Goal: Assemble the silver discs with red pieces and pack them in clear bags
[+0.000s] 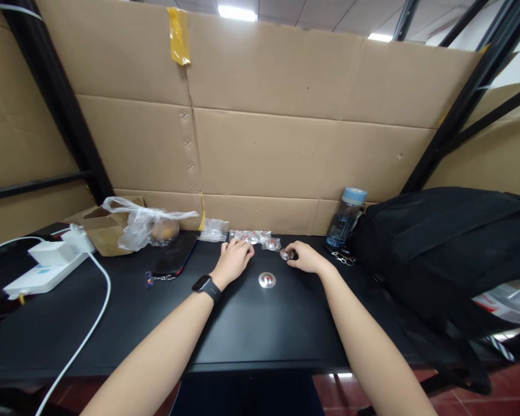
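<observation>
My left hand [234,261], with a black watch on its wrist, rests on the black table [134,323] with its fingers curled on a row of small clear packets [252,237] that hold round metal parts. My right hand [304,260] pinches a small round metal piece [286,254] at the right end of that row. Another round silver disc [267,280] with a red spot lies loose on the table between my two hands.
A black phone [173,257] and a keychain [156,278] lie to the left, by a brown box with a plastic bag [143,222]. A white power strip [47,268] and cable sit far left. A water bottle [346,216], keys and a black backpack [450,248] stand on the right.
</observation>
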{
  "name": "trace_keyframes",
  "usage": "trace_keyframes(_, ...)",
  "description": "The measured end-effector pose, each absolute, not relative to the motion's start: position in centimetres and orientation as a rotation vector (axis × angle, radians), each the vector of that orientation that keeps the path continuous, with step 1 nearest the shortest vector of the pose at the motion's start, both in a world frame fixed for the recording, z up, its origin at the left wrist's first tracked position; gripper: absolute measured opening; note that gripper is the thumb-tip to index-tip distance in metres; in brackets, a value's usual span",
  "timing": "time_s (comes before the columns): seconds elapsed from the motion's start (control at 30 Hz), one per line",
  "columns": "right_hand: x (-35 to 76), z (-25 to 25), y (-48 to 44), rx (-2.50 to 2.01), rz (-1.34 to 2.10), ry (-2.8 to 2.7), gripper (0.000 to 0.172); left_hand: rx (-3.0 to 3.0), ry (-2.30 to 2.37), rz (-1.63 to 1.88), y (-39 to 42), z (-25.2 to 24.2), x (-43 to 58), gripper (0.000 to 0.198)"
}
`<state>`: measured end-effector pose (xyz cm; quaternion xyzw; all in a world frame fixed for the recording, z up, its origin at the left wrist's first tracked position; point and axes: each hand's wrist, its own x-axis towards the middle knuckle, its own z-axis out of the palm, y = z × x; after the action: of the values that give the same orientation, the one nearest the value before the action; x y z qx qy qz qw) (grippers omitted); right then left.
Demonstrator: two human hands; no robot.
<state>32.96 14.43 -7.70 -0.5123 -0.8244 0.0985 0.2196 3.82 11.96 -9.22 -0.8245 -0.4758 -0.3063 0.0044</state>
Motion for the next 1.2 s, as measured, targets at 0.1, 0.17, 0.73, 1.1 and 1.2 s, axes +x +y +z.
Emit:
trace_keyframes(0.1, 33.1, -8.4, 14.9, -1.465, 0.299, -2.249, 0.028, -2.637, -1.505, -1.058, 11.5, -8.5, 3.6, 0.017)
trace_keyframes(0.17, 32.8, -8.6, 15.0, -1.475, 0.276, -2.225, 0.027, -2.745, -1.449, -1.051, 11.1, -7.8, 3.5, 0.016)
trace_keyframes(0.73, 31.4, -7.1, 13.7, -1.408, 0.278, -2.11, 0.024, -2.813, -1.419, -1.094, 11.1, -7.8, 3.8, 0.014)
trace_keyframes(1.1, 28.8, -6.4, 12.6, -1.102, 0.674, -1.914, 0.034, -2.588, -1.501, -1.246, 10.9, -7.7, 4.2, 0.017)
trace_keyframes(1.2, 28.0, -6.5, 12.3, -1.011, 0.775, -1.877, 0.038, -2.572, -1.505, -1.263, 10.8, -7.5, 4.1, 0.018)
